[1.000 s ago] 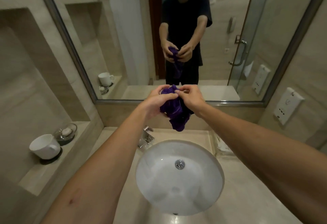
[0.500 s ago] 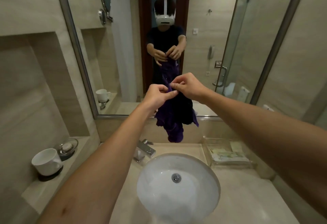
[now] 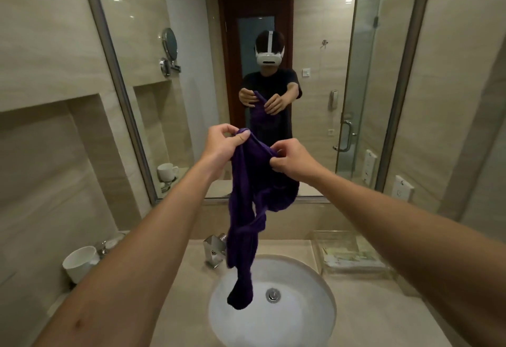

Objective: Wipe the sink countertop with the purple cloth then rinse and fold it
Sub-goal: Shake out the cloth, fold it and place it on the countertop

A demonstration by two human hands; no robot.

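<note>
The purple cloth hangs twisted and wet-looking in the air above the white sink basin, its lowest tip dangling just over the bowl. My left hand pinches the cloth's top edge between thumb and fingers. My right hand pinches the same edge a little lower and to the right. Both arms are stretched out in front of the mirror. The beige countertop surrounds the basin.
A chrome faucet stands behind the basin at the left. A clear tray of sachets sits on the counter at the back right. A white cup stands in the wall niche on the left. The mirror fills the wall ahead.
Both hands rose and moved apart along the cloth's top edge. The bunched cloth has come loose and now hangs long down toward the basin.
</note>
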